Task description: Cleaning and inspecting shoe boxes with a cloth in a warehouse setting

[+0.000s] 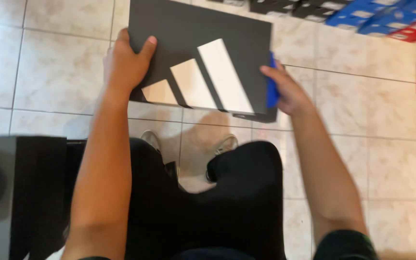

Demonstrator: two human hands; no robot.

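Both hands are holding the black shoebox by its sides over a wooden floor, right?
Not quite: the floor is pale tile, not wood. The head view shows the left hand and right hand holding the black shoebox by its sides.

A person seated above a tiled floor (58,72) holds a flat box (203,58) out in front of the knees, the left hand (126,62) gripping its left edge and the right hand (285,89) its right edge. Two shoes (222,144) rest on the floor beneath the box. Stacked boxes (362,17) line the far side (more run down the right edge), and another open box (20,192) sits at the near left.
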